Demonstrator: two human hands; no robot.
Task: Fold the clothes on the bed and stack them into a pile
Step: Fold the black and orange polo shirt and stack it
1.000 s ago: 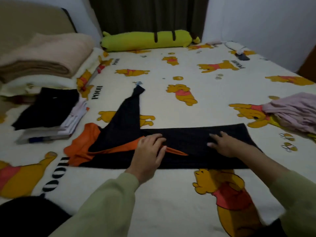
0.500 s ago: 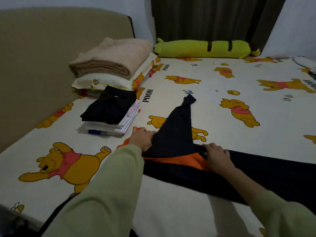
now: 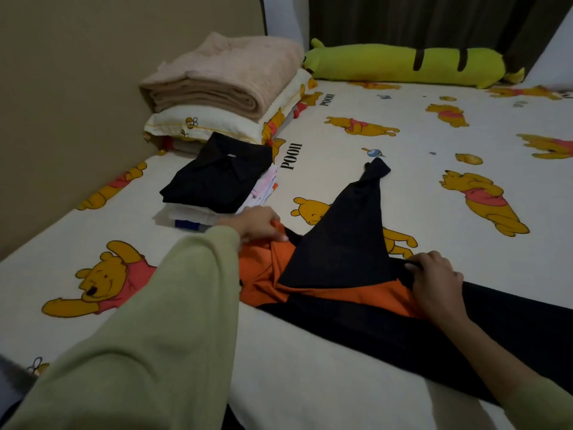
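A black and orange garment lies across the bed, its black sleeve pointing away from me and its long black body running off to the right. My left hand rests on the garment's orange left end, fingers curled down onto the cloth. My right hand pinches the black cloth at the base of the sleeve, over an orange panel. A pile of folded clothes, with a black shirt on top, sits just beyond my left hand.
A folded beige blanket lies on a pillow at the back left against a tan headboard. A green bolster lies along the far edge under dark curtains.
My view has turned further left and closer. My left hand has stayed at the orange end, and more orange cloth now shows there. My right hand has shifted to the sleeve's base and gathered cloth.
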